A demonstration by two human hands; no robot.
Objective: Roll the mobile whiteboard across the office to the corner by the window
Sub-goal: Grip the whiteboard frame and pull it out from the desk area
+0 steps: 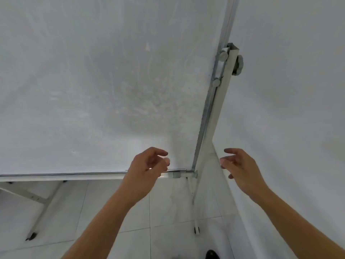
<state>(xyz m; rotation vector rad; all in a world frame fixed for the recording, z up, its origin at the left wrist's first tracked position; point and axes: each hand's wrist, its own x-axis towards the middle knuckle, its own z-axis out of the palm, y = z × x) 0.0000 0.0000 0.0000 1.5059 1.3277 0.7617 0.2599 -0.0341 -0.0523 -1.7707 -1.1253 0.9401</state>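
surface: pale tiled floor | resting on it: whiteboard stand casters | dark shoe tip at bottom edge

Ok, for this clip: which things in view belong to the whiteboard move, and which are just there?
Belongs to the job:
- whiteboard
- stand upright with locking knob
- caster wheels
- left hand and right hand, both open, neither gripping

Just there:
- wall
- tiled floor
- dark shoe tip
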